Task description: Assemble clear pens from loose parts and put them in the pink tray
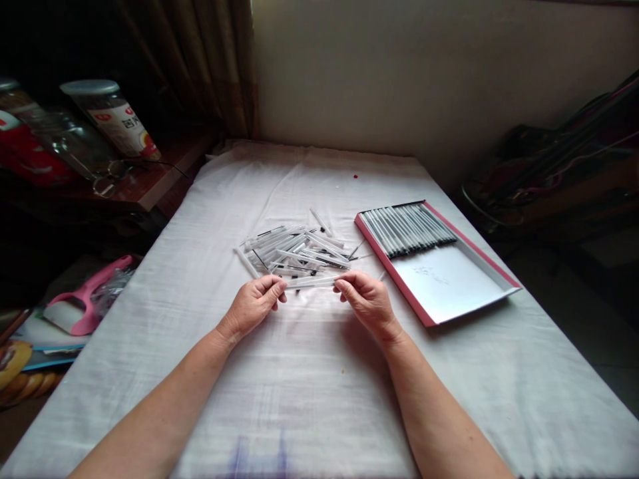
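Observation:
Between my two hands stretches a clear pen barrel (310,283), held level just in front of a loose pile. My left hand (255,303) pinches its left end, and my right hand (367,301) pinches the right end. Beyond them lies the pile of clear pen barrels (284,246), mixed with thin dark refills and small black parts. To the right is a shallow pink-edged box (472,289) with a white inside. A row of pens (407,228) with dark ends fills its far part.
A white cloth (294,379) covers the table. At the left, a side table holds a labelled jar (114,120) and glasses (107,183). Lower down is a pink-handled thing (90,296). A wall (399,73) stands behind the table, and dark clutter is on the right.

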Available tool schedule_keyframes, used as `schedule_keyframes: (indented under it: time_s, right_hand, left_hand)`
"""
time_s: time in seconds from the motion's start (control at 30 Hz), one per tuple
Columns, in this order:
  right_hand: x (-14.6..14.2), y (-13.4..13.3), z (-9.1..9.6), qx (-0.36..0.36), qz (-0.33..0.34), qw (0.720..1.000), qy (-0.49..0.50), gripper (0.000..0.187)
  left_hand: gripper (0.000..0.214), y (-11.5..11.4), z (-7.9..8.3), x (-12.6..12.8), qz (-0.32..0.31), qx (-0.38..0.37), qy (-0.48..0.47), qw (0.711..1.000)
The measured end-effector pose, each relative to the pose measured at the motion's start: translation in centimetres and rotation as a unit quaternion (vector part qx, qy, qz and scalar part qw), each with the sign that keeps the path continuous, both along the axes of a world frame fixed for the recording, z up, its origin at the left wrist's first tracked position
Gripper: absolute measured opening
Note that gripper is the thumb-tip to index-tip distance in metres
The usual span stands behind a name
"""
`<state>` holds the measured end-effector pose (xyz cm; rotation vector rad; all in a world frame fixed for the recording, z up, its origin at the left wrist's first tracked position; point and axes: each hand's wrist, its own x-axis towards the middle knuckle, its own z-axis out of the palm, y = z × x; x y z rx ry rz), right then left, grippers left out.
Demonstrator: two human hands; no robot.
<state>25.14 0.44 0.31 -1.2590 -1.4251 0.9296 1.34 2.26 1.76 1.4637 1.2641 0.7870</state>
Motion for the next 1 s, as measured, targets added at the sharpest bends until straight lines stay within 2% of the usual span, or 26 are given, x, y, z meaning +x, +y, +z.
schedule_keyframes:
  time_s: [0.1,0.37,0.5,0.67,0.83,1.0]
  right_hand:
    - [-0.3,0.0,0.1,-0.005,-0.013,1.0,0.0,0.023]
    - [-1.1,0.1,0.5,-0.048,-0.035,0.995,0.085,0.023]
    - [-0.9,0.1,0.8,-0.048,-0.036,0.994,0.091,0.025]
    - [-0.7,0.2,0.6,-0.038,-0.034,0.994,0.092,0.025]
    - [-0.7,0.3,0.3,-0.045,-0.032,0.994,0.098,0.026]
    - [-0.7,0.3,0.3,-0.059,-0.035,0.991,0.113,0.027]
  left_hand:
    - [0.04,0.0,0.1,0.2,0.018,-0.009,-0.021,1.0]
    - [0.036,-0.1,0.2,0.5,0.037,-0.03,-0.057,0.997]
    - [0.043,-0.2,0.1,0.3,0.005,-0.028,-0.026,0.999]
    - [0.042,-0.4,0.1,0.2,-0.038,-0.034,-0.008,0.999]
    - [0.034,-0.4,0.1,0.5,-0.008,-0.021,-0.044,0.999]
    - [0.029,-0.4,-0.9,0.7,0.023,0.009,-0.041,0.999]
